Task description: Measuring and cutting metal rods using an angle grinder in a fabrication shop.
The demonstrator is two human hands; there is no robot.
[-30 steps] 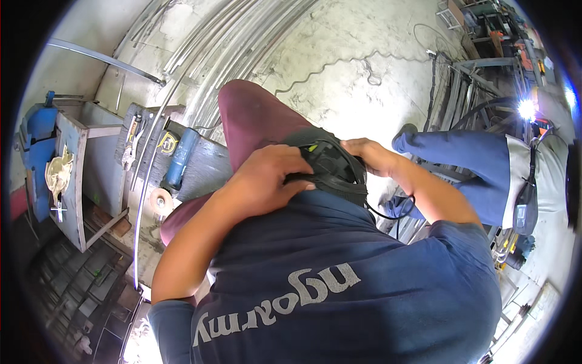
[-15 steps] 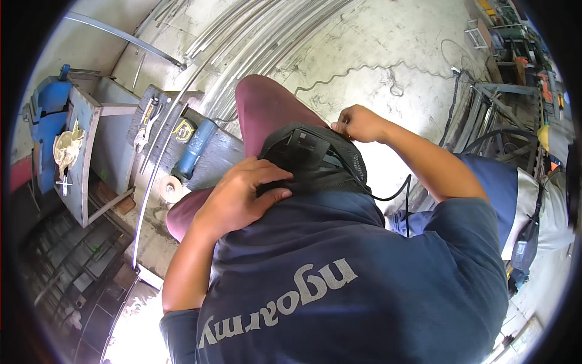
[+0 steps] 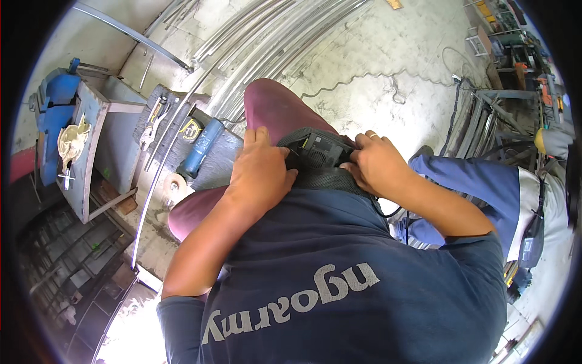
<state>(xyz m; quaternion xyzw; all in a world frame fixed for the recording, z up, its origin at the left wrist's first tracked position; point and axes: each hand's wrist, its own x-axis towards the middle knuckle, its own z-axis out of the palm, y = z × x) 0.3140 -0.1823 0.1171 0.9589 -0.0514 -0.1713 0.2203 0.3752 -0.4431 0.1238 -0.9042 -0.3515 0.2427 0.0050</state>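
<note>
Black plastic and mesh: a small boxy black device with a vented face (image 3: 319,159) sits at waist level against the navy blue printed T-shirt (image 3: 339,279), just above frame centre.

Head view. The left hand (image 3: 259,176) lies at 9 o'clock of the device, palm down, fingers together and curled over its left edge, gripping it; the thumb presses the near side. The right hand (image 3: 376,167) lies at 3 o'clock of it, fingers bent and closed on the right edge, a pale ring on one finger. Both hands touch the device; how far the fingertips wrap under it cannot be told. A thin black cable (image 3: 388,213) trails from below the right wrist.

At 12 o'clock of the hands, a knee in maroon trousers (image 3: 273,106) pushes forward; a second maroon knee (image 3: 191,209) shows at 8 o'clock. At 10 o'clock, a grey metal workbench (image 3: 115,151) carries a blue-handled power tool (image 3: 200,148), a yellow tape measure (image 3: 192,129) and pliers (image 3: 151,121). A blue bench vise (image 3: 54,103) stands at far 9 o'clock. Curved silver metal rods (image 3: 273,36) lie on the concrete floor (image 3: 388,67) at 12 o'clock. At 3 o'clock, another person in blue trousers (image 3: 467,182) stands near.
</note>
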